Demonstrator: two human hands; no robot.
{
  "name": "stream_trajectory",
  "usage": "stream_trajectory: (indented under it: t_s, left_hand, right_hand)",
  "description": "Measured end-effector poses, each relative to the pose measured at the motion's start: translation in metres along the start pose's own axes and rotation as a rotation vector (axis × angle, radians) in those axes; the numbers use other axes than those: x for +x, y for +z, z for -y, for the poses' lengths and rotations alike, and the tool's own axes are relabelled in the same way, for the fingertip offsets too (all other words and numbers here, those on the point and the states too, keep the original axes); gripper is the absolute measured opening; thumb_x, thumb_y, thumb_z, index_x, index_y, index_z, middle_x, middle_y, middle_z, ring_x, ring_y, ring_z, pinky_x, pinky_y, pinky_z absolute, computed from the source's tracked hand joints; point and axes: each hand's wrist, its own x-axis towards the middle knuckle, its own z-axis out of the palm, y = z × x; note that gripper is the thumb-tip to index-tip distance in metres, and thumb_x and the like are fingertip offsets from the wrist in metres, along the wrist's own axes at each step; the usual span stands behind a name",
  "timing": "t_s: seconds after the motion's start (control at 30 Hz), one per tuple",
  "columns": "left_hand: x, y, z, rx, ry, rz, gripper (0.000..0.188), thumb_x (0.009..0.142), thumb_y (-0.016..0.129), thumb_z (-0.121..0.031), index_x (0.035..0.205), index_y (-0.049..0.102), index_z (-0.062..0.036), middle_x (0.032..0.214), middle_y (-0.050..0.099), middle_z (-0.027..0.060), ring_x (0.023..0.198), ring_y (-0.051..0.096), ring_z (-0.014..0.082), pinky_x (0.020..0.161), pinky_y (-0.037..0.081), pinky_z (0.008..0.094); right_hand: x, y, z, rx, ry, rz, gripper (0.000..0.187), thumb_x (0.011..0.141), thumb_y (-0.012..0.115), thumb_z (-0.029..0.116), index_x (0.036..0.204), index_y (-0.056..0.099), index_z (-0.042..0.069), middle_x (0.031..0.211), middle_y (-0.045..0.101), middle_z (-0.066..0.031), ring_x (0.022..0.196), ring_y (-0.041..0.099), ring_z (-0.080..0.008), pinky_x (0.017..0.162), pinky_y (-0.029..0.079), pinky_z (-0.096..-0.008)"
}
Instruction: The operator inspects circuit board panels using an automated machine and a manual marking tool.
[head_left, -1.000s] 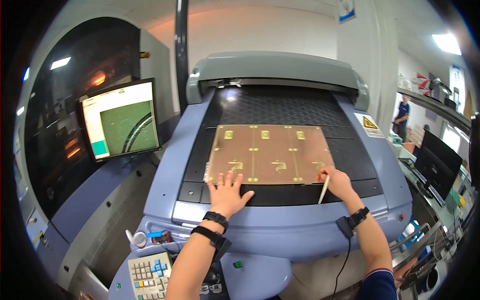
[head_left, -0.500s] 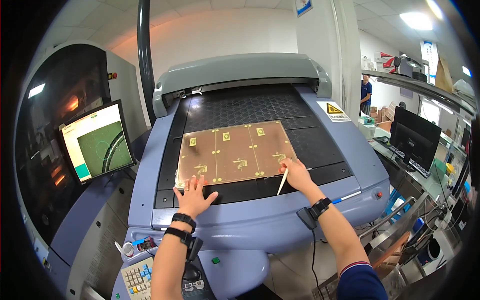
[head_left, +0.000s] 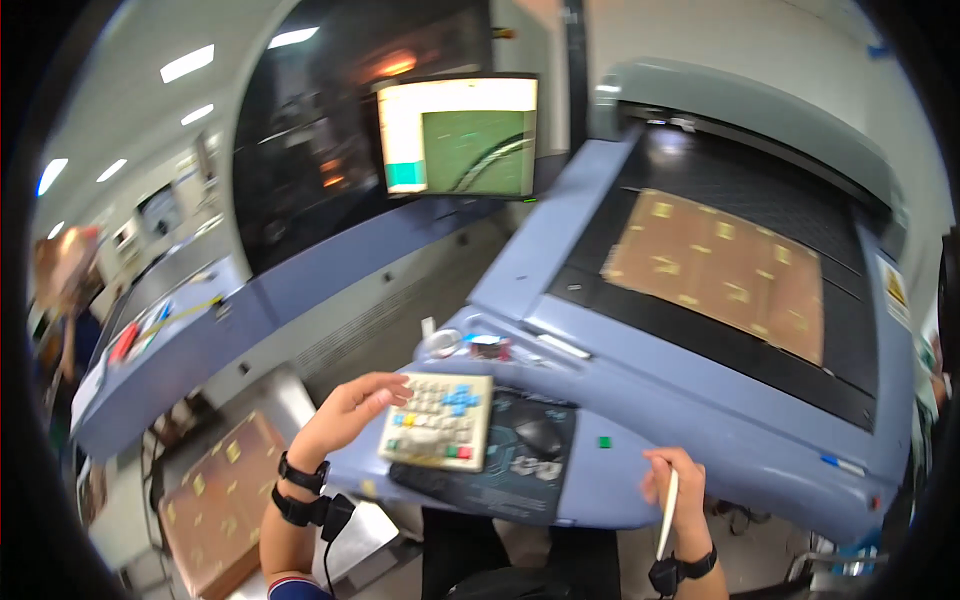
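My left hand (head_left: 350, 410) is at the upper left corner of a beige keypad (head_left: 436, 420) with coloured keys. Its fingers are stretched out and it holds nothing; whether the fingertips touch the keys I cannot tell. My right hand (head_left: 680, 488) is closed around a slim white pointed stick (head_left: 667, 520), in front of the purple-blue console's edge. A copper-coloured panel (head_left: 715, 270) with yellowish marks lies flat on the machine's black bed (head_left: 625, 300), away from both hands. The picture is somewhat blurred.
A black mouse (head_left: 540, 436) rests on a dark mat (head_left: 520, 490) beside the keypad. Behind stands a monitor (head_left: 470, 140) showing a magnified dark curve. More copper-coloured panels (head_left: 225, 510) lie on a cart at lower left. A small green square (head_left: 604, 442) is on the console.
The view has swung left. My left hand has come off the copper-coloured panel and over to the keypad. My right hand has moved away from the panel, still holding the white stick.
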Motion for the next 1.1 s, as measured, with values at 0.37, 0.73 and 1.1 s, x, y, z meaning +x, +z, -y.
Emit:
stream_trajectory:
  t_s: [0.37,0.73,1.1]
  left_hand:
    - [-0.090,0.012,0.145,0.932,-0.350,-0.533,0.044,0.092,0.053,-0.041,0.131,0.052,-0.0186,0.141,0.046,0.0084,0.134,0.039,0.0292,0.101,0.029,0.0663]
    - [-0.083,0.014,0.137,0.865,-0.341,-0.580,0.036,0.089,0.056,-0.041,0.119,0.062,-0.0212,0.138,0.049,0.0104,0.131,0.041,0.0321,0.102,0.028,0.0651]
    - [-0.088,0.018,0.137,0.804,-0.321,-0.658,0.043,0.084,0.061,-0.044,0.120,0.063,-0.0222,0.136,0.052,0.0107,0.130,0.043,0.0313,0.105,0.025,0.0613]
  right_hand:
    - [-0.021,0.074,-0.038,0.117,0.006,-0.051,0.027,0.096,0.057,0.022,0.082,0.064,0.000,0.055,0.052,0.0002,0.049,0.048,-0.0057,0.046,0.036,-0.0221]
    - [-0.021,0.073,-0.039,-0.041,-0.043,-0.029,0.016,0.092,0.059,0.015,0.083,0.068,0.004,0.055,0.054,0.0015,0.050,0.050,-0.0049,0.047,0.038,-0.0226]
    - [-0.031,0.079,-0.007,-0.260,-0.045,0.025,0.008,0.090,0.062,0.012,0.090,0.063,0.004,0.071,0.060,-0.0132,0.063,0.059,-0.0236,0.058,0.047,-0.0337]
